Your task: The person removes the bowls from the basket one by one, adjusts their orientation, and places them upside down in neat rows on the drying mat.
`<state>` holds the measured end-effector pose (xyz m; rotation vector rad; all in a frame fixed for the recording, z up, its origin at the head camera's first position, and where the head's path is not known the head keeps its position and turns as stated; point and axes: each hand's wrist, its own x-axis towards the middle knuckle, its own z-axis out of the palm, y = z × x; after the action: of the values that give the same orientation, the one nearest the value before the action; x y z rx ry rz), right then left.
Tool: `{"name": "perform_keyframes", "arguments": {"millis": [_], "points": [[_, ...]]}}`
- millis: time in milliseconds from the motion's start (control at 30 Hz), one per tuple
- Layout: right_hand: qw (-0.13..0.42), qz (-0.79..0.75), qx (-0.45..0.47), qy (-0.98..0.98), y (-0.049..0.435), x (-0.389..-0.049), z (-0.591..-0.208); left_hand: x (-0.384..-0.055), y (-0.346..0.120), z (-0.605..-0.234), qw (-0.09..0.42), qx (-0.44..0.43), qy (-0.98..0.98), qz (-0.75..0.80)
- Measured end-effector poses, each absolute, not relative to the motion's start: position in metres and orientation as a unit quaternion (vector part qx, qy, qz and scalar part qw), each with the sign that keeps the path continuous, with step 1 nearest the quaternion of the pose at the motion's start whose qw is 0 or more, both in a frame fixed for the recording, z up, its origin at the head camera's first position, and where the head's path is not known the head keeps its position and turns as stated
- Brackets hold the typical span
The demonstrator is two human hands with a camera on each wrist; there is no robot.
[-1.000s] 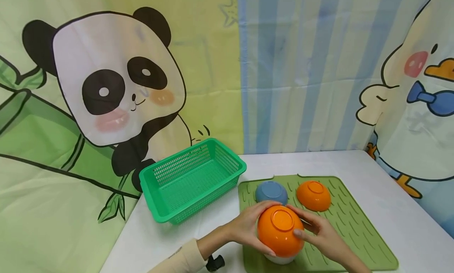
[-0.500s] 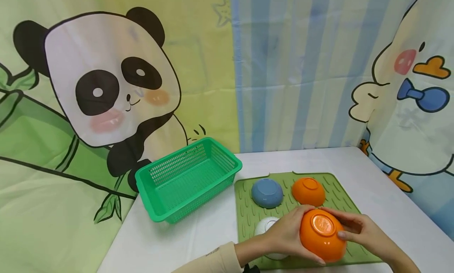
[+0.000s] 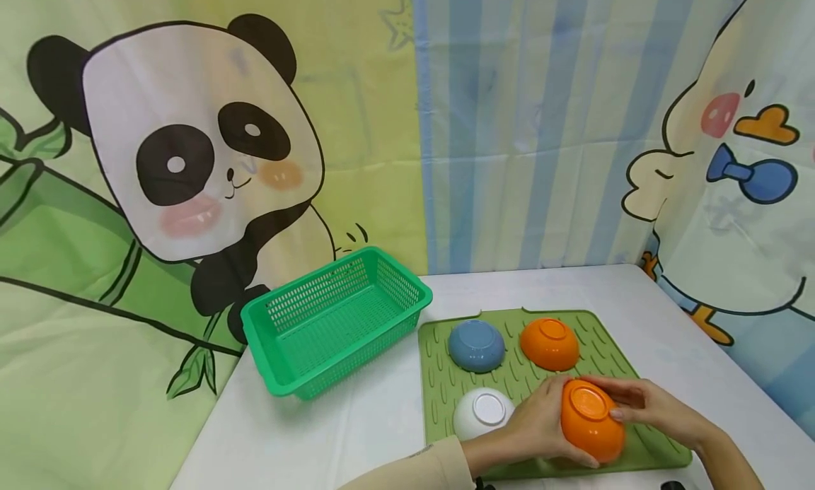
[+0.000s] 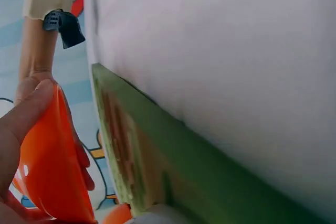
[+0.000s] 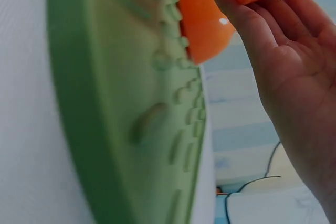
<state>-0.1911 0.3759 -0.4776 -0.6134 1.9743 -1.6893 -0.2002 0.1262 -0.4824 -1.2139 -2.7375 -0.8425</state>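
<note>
Both hands hold an upside-down orange bowl [image 3: 593, 433] between them over the front right of a green ridged mat [image 3: 438, 398]. My left hand [image 3: 540, 425] grips its left side, with the thumb at the near side. On the right side, my right hand [image 3: 662, 409] holds it, with the thumb near the base ring. Both wrist views show the bowl tilted and raised above the mat. Face down on the mat lie a white bowl [image 3: 480, 413], left of the held one, a blue bowl [image 3: 476, 346] at the back left and another orange bowl [image 3: 550, 344] behind.
A green perforated plastic basket [image 3: 337, 327] stands on the white table [image 3: 376, 419], left of the mat. Behind the table hangs a curtain [image 3: 484, 122] printed with a panda and a duck. A small black object [image 3: 672, 485] shows at the front edge.
Both hands have carried the orange bowl rightward from over the white bowl to the mat's front right. The white bowl has come into fuller view. The head view has shifted slightly.
</note>
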Motion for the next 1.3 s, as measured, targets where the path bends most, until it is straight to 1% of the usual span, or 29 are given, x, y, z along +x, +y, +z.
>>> {"name": "perform_keyframes", "arguments": {"millis": [200, 367, 700, 867, 1067, 1300], "points": [[0.268, -0.626, -0.203, 0.704, 0.377, -0.204, -0.496, -0.207, 0.129, -0.493, 0.002, -0.38, -0.892, -0.243], [0.287, -0.634, -0.196, 0.691, 0.377, -0.208, -0.503, -0.209, 0.131, -0.495, -0.002, -0.38, -0.899, -0.22], [0.289, -0.618, -0.194, 0.704, 0.374, -0.21, -0.501, -0.21, 0.137, -0.496, -0.003, -0.375, -0.907, -0.192], [0.289, -0.619, -0.221, 0.696, 0.374, -0.211, -0.5, -0.21, 0.138, -0.497, -0.017, -0.376, -0.907, -0.188], [0.292, -0.618, -0.244, 0.688, 0.374, -0.212, -0.499, -0.21, 0.138, -0.499, -0.013, -0.379, -0.907, -0.184], [0.298, -0.606, -0.238, 0.698, 0.375, -0.212, -0.498, -0.212, 0.139, -0.499, -0.019, -0.377, -0.908, -0.184]]}}
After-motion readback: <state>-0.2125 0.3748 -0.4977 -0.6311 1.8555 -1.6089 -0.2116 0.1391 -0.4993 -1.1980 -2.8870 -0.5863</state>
